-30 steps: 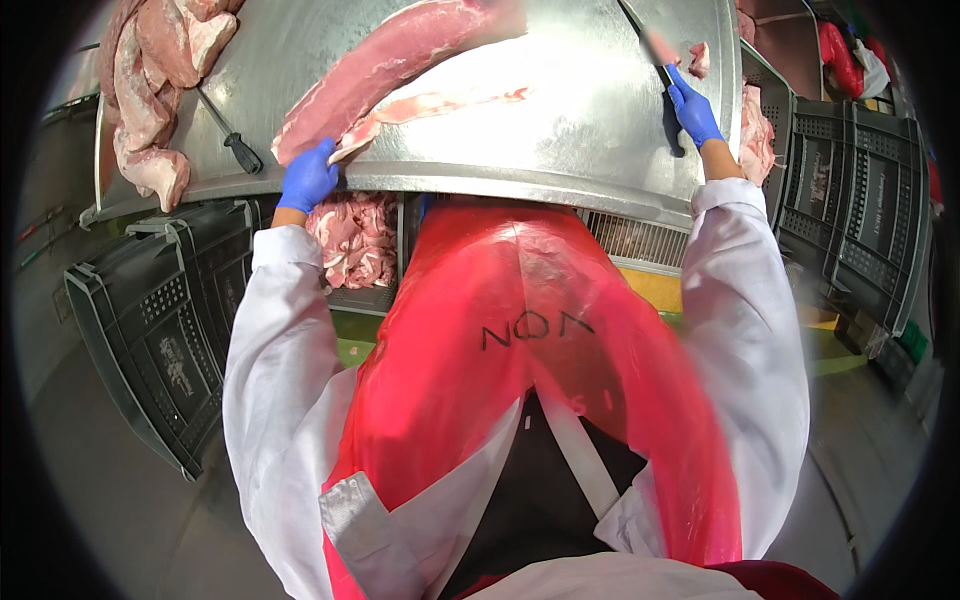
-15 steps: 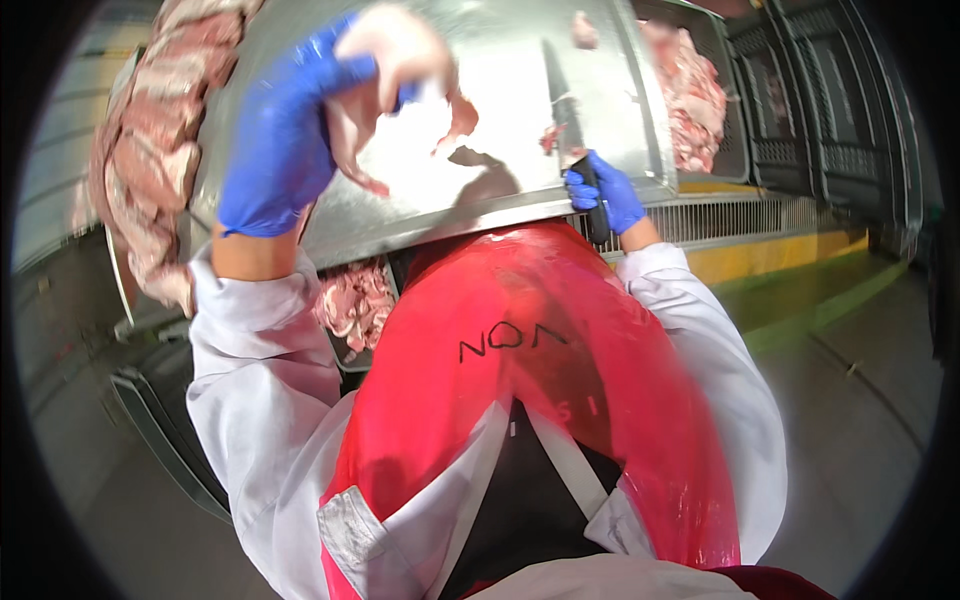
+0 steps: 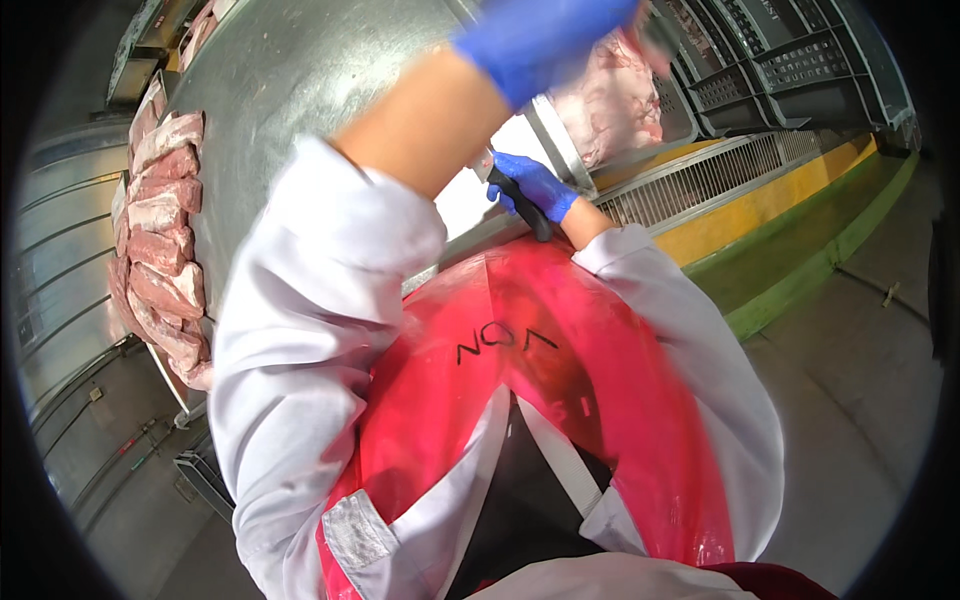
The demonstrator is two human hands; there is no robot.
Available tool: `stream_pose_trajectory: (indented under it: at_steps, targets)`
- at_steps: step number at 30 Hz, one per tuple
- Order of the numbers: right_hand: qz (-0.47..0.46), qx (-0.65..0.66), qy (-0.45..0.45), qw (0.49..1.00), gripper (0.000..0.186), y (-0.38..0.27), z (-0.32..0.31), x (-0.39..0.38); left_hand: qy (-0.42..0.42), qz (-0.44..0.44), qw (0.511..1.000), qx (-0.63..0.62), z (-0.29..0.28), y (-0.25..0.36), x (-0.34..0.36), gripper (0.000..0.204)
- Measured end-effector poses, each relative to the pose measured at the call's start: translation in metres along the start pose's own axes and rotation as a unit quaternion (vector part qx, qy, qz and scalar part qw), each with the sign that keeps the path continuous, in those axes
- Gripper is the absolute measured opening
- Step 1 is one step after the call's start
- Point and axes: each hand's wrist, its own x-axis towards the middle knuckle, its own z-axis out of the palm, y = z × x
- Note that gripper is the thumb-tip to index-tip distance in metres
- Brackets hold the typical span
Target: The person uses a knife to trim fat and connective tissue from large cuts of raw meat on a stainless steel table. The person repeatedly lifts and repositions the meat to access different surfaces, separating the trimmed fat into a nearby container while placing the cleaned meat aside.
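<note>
My left hand (image 3: 550, 45), in a blue glove, reaches across to the right at the top of the view. Motion smears its fingers, and a blurred pinkish piece of meat (image 3: 652, 45) shows beside the fingertips. Whether the hand grips that piece I cannot make out. Below it lies pale pink meat (image 3: 610, 110) in a dark bin. My right hand (image 3: 540, 186), also blue-gloved, is closed round the black handle of a knife (image 3: 520, 205) at the near edge of the steel table (image 3: 270, 90). My left arm covers most of the blade.
Several strips of pink meat (image 3: 165, 230) lie in a row along the table's left side. Dark plastic crates (image 3: 780, 65) stand at the far right, above a metal grate (image 3: 715, 180) and a yellow ledge (image 3: 760, 200). A red apron (image 3: 500, 290) covers my front.
My left hand has swung from the left of the table across to the right-hand bin, carrying the pale meat piece away from the table. My right hand keeps hold of the knife. The view has turned.
</note>
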Motion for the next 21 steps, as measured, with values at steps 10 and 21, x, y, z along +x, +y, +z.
stream_pose_trajectory:
  at_steps: [10,21]
  targets:
    - [0.043,0.219,-0.061,0.973,0.038,-0.002,-0.052,-0.064,0.338,-0.008,0.899,0.277,-0.243,-0.360,-0.008,0.039]
    - [-0.351,-0.566,0.152,0.730,0.045,-0.054,-0.062,-0.051,0.026,0.025,0.971,0.236,-0.145,-0.369,-0.052,0.032]
